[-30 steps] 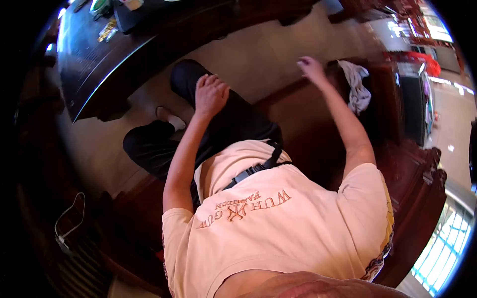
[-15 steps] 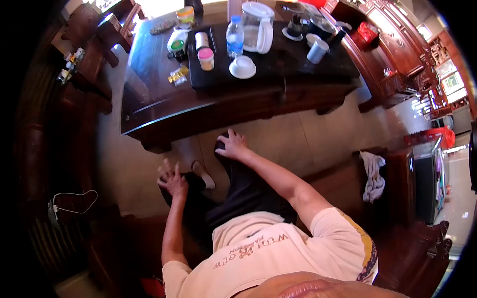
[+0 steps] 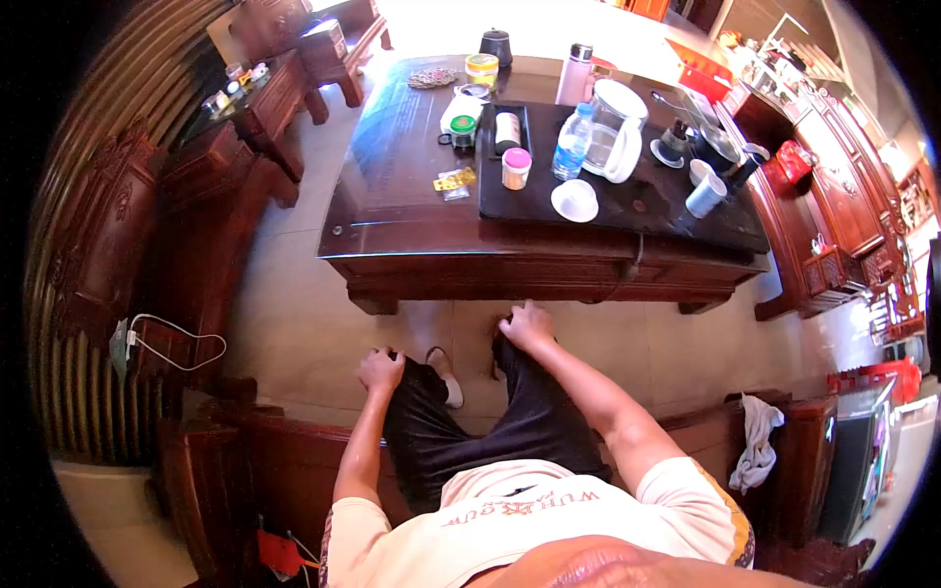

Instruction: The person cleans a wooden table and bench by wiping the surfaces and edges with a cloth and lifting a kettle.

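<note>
I am sitting on a dark wooden bench, with black trousers [image 3: 461, 431] on my legs. My left hand [image 3: 380, 370] rests on my left knee with its fingers curled over the front. On the right knee lies my right hand [image 3: 529, 327], its fingers likewise bent round it. No object shows in either hand. Beyond my knees stands a dark wooden table [image 3: 402, 230], apart from both hands. Nearest on its black tray [image 3: 627, 220] are a white bowl [image 3: 574, 201], a pink-lidded tub [image 3: 516, 169] and a water bottle [image 3: 572, 145].
A clear pitcher [image 3: 616, 122], pink flask [image 3: 575, 75], white cup [image 3: 705, 196] and green-lidded jar [image 3: 463, 131] stand on the table. A grey cloth [image 3: 758, 441] hangs on the bench at right. A white cable [image 3: 181, 365] lies at left.
The view has tilted, so the table and my legs appear lower and further right. Both hands stay on the knees; the left fingers, spread before, are now curled in.
</note>
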A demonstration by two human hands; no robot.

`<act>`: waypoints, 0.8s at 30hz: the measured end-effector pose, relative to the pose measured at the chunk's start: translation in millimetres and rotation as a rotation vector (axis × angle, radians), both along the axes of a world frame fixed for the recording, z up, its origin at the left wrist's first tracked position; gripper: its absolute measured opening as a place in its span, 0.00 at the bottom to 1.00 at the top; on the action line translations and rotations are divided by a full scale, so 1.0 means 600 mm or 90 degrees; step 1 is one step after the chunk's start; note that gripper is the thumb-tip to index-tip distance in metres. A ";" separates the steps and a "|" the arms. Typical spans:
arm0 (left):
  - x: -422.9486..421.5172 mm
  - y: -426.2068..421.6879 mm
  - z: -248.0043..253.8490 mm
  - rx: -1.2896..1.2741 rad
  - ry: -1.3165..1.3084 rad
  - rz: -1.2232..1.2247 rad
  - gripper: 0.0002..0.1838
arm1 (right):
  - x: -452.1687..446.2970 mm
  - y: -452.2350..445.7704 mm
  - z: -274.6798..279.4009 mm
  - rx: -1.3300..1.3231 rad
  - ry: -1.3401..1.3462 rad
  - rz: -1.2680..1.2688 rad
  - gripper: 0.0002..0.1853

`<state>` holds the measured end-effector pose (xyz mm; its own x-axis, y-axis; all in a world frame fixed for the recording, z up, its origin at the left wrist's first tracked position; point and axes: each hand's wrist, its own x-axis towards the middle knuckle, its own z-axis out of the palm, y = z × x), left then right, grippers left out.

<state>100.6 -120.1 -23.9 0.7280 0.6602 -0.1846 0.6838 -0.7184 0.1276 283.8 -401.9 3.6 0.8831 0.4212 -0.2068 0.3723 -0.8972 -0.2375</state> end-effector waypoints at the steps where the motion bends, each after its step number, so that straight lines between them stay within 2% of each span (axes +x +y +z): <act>1: -0.001 -0.004 0.000 0.015 -0.023 0.011 0.22 | 0.000 0.003 -0.002 0.008 -0.006 -0.015 0.24; 6: 0.002 -0.009 -0.006 0.053 -0.073 -0.020 0.20 | -0.001 -0.005 0.005 -0.029 -0.033 -0.015 0.23; 11: 0.005 -0.012 -0.009 0.073 -0.068 -0.022 0.19 | -0.004 -0.014 0.003 0.011 -0.075 -0.031 0.22; 20: -0.003 -0.025 0.038 0.040 -0.068 0.014 0.19 | -0.005 0.005 -0.012 -0.003 -0.059 -0.014 0.22; 24: 0.003 -0.015 -0.009 0.072 -0.073 0.004 0.19 | -0.009 0.001 0.003 -0.016 -0.041 -0.024 0.25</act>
